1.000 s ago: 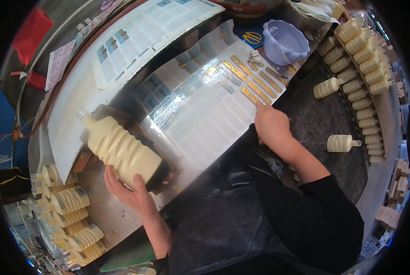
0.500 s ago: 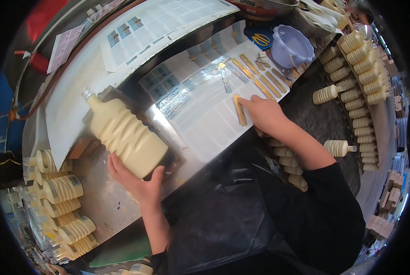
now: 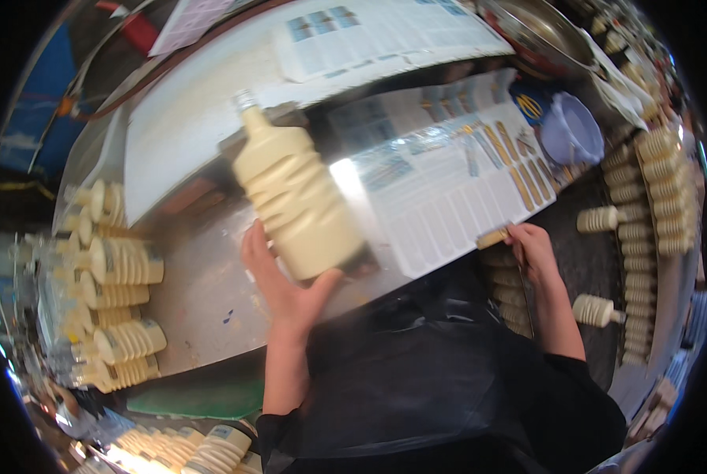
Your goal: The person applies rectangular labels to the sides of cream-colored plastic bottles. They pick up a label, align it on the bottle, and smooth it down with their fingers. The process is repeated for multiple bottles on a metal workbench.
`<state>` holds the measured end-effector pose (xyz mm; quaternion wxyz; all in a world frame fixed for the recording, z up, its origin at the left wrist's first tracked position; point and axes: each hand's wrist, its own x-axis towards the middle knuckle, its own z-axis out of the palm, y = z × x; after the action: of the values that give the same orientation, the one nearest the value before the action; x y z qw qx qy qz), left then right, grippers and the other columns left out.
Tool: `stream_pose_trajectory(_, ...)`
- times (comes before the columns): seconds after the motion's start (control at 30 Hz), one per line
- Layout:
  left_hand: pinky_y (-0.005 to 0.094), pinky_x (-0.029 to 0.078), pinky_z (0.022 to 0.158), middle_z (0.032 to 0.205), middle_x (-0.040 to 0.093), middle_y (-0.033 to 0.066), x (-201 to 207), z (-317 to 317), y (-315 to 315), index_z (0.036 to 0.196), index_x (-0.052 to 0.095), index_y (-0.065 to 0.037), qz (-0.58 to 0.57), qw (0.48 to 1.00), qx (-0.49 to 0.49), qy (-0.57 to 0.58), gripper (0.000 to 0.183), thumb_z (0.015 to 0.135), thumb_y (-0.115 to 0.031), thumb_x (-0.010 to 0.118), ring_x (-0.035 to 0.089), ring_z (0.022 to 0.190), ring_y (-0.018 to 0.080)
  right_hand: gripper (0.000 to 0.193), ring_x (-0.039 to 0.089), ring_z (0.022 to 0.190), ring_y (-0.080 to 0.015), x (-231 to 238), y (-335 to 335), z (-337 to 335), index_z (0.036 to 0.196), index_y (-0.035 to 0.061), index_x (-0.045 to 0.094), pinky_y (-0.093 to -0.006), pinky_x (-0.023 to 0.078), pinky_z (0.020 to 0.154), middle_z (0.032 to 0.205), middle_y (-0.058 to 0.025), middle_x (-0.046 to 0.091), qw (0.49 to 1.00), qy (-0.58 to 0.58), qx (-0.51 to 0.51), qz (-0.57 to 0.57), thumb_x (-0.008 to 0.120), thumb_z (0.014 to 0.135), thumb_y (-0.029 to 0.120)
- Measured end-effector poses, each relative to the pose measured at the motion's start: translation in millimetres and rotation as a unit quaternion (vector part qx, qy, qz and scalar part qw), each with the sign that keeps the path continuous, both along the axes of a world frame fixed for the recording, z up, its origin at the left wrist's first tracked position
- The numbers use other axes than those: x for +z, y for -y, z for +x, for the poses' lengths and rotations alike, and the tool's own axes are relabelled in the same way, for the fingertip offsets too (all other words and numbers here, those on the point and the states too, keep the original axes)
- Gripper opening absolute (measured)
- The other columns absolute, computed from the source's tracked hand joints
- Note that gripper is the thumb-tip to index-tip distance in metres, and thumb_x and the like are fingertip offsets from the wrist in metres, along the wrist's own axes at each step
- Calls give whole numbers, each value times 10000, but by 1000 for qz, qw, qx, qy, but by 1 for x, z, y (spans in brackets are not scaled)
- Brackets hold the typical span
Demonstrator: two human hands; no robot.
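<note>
A large cream-coloured bottle with wavy ridges lies tilted on the metal worktable, its clear-topped neck pointing away from me. My left hand cups the bottle's base, thumb on one side and fingers on the other. Between the thumb and fingers of my right hand is a short gold label strip, at the near edge of a white label sheet. Several more gold strips lie on the sheet's right part. The right hand's lower fingers are partly hidden.
Rows of cream bottles stand at the left and the right. A lilac bucket sits beyond the sheet, beside yellow-handled scissors. A raised white board with more label sheets spans the back. A metal pan is at far right.
My right hand has drawn a gold strip off toward the sheet's near right edge. My left hand stays at the bottle's base. The whole view has shifted and turned.
</note>
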<state>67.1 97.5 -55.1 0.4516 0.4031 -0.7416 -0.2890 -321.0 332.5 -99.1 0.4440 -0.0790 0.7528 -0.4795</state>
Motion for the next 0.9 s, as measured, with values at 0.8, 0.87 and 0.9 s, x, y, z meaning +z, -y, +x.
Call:
stream_pose_trajectory(0.8, 419, 375, 1165, 1580, 342, 247, 25, -35, 58, 1617, 164, -10, 294, 937, -2, -188, 894, 848, -137, 602, 426, 1420, 338, 185, 659, 736, -74, 123, 294, 183, 1002, -12, 735, -229, 540, 678, 887, -69, 753, 938, 99, 183, -277, 735, 961, 168)
stream_pose_trajectory(0.87, 403, 383, 1156, 1566, 372, 230, 26, -35, 61, 1604, 217, -11, 278, 942, 9, -188, 822, 900, -159, 615, 448, 1403, 312, 188, 674, 781, -86, 120, 294, 182, 1013, -14, 737, -246, 554, 722, 890, -68, 754, 936, 98, 188, -281, 738, 960, 167)
stream_pose_trajectory(0.9, 397, 390, 1147, 1551, 395, 222, 30, -36, 65, 1594, 251, -10, 285, 935, 14, -211, 781, 920, -166, 614, 464, 1386, 300, 186, 674, 782, -87, 120, 293, 182, 1015, -13, 738, -247, 553, 726, 892, -68, 755, 934, 94, 188, -289, 737, 960, 165)
